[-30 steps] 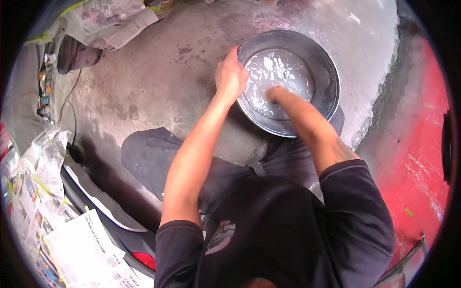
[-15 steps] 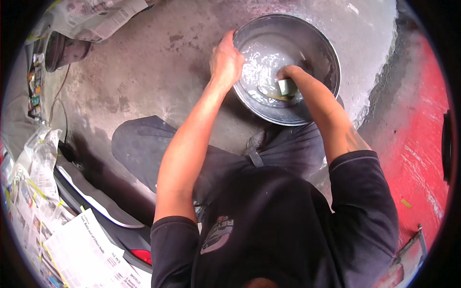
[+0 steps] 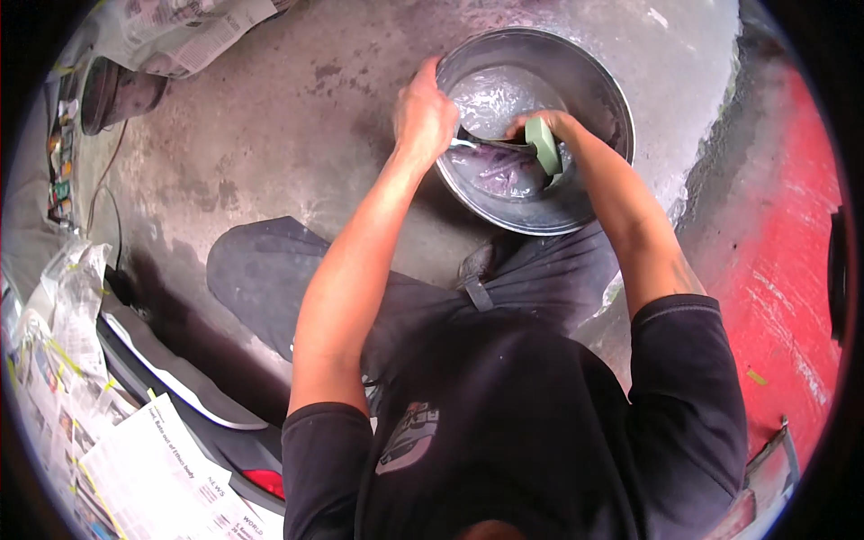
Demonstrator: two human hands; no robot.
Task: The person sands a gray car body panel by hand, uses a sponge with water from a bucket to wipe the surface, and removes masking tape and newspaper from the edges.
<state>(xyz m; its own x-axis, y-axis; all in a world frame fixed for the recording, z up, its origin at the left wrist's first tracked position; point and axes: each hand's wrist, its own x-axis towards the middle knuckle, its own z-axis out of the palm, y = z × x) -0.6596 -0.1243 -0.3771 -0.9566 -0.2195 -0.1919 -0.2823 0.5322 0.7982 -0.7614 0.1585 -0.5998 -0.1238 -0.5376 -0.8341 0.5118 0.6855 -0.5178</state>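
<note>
A round grey metal basin with shallow water tilts in front of my knees. My left hand is closed over its left rim, fingers on the inside. Inside the basin, my right hand holds a pale green block, which looks like a sanding block or sponge. Some of my right fingers are hidden behind it. A thin dark strip with a pale end stretches leftward from the block toward the rim; what it is I cannot make out.
Stained concrete floor surrounds the basin. On the right is a scuffed red panel. At left lie a dark car bumper and taped newspaper sheets. A dark cup-shaped thing and a thin cable are further up left.
My right hand has raised and turned the green block out of the water, so its broad side shows. The water surface has shifted. My left hand has stayed on the rim.
</note>
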